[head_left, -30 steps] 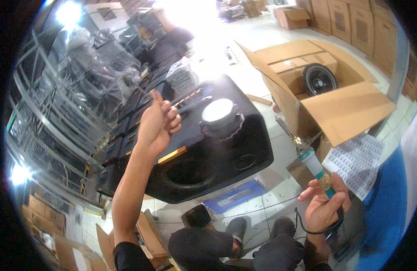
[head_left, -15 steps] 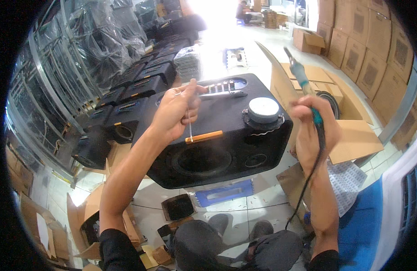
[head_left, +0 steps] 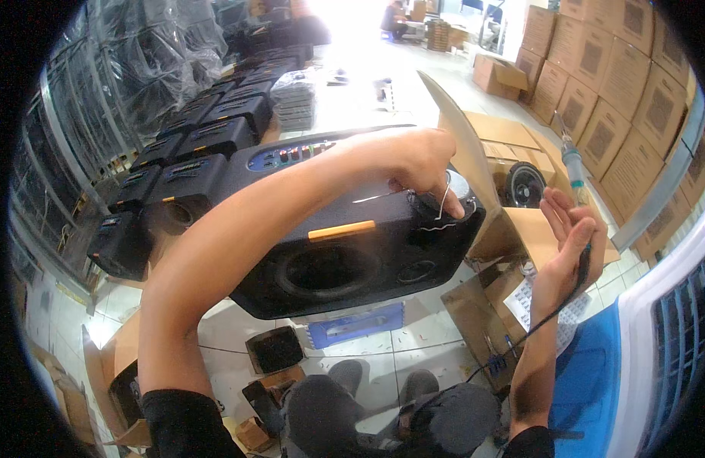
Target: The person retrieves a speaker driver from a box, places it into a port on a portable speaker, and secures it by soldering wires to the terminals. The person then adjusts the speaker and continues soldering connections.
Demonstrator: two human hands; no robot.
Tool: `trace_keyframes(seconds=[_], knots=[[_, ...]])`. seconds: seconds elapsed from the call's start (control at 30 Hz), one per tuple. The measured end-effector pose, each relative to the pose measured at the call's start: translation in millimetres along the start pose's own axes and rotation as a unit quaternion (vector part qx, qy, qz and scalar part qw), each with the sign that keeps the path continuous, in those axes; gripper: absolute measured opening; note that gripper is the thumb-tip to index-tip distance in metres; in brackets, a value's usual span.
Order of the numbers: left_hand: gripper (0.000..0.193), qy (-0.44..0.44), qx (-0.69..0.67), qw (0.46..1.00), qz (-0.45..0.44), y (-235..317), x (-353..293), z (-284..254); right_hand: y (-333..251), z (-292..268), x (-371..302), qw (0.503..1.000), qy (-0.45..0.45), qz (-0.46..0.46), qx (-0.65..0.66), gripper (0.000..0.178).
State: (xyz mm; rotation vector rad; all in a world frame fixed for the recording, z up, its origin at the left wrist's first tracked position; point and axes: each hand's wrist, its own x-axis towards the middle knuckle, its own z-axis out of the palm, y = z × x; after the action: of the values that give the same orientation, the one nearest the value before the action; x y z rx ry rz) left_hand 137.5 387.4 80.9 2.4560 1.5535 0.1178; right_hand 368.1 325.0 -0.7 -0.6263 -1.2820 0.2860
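My left hand [head_left: 425, 172] is closed on a thin silvery wire [head_left: 443, 200] that looks like solder, its index finger pointing down at a small round speaker driver [head_left: 461, 187]. That driver sits on the right end of a black speaker cabinet [head_left: 368, 183], partly hidden by the hand. Raised to the right of the cabinet, my right hand [head_left: 570, 240] holds a soldering iron [head_left: 574, 168] with a teal handle, tip upward, its black cord running down along the wrist. An orange strip [head_left: 342, 230] lies at the cabinet's edge above a large round opening.
An open carton [head_left: 536, 229] with a larger speaker driver [head_left: 524, 185] stands right of the cabinet. Rows of black cabinets [head_left: 186, 179] fill the left. Stacked cartons [head_left: 597, 84] line the right. A blue stool [head_left: 352, 328] stands beneath the cabinet.
My left hand has moved right across the cabinet top, from its left part to the small driver. My right hand, with the soldering iron, has shifted right and slightly down; the view has turned a little.
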Motion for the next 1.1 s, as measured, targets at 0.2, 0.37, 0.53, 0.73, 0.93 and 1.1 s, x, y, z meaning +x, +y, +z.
trace_keyframes(seconds=[0.2,0.37,0.53,0.73,0.93,1.1], knots=[[0.058,-0.067,-0.002,0.998,0.003,13.9,7.2,-13.2,-4.1,-30.7,-11.9,0.999,-0.028,-0.012,-0.025,0.039],[0.066,0.019,0.001,1.000,-0.021,18.3,-0.4,-11.4,-6.3,-48.2,-23.6,0.998,-0.047,0.000,-0.036,0.044],[0.079,0.059,-0.034,0.997,-0.043,18.2,2.4,-3.1,-6.9,-53.4,-36.4,0.997,-0.074,0.007,-0.026,0.049],[0.080,0.082,-0.018,0.995,-0.053,18.0,8.7,3.2,-8.9,-70.4,-46.6,0.996,-0.073,0.031,0.038,0.053],[0.055,0.097,-0.106,0.984,-0.103,13.1,-8.2,-3.8,-5.9,-90.7,-40.8,0.995,0.027,0.081,0.051,0.061],[0.035,0.190,-0.370,0.909,-0.017,-23.4,-47.0,-11.0,-19.1,-104.8,-34.5,0.990,0.005,0.119,0.072,0.059]])
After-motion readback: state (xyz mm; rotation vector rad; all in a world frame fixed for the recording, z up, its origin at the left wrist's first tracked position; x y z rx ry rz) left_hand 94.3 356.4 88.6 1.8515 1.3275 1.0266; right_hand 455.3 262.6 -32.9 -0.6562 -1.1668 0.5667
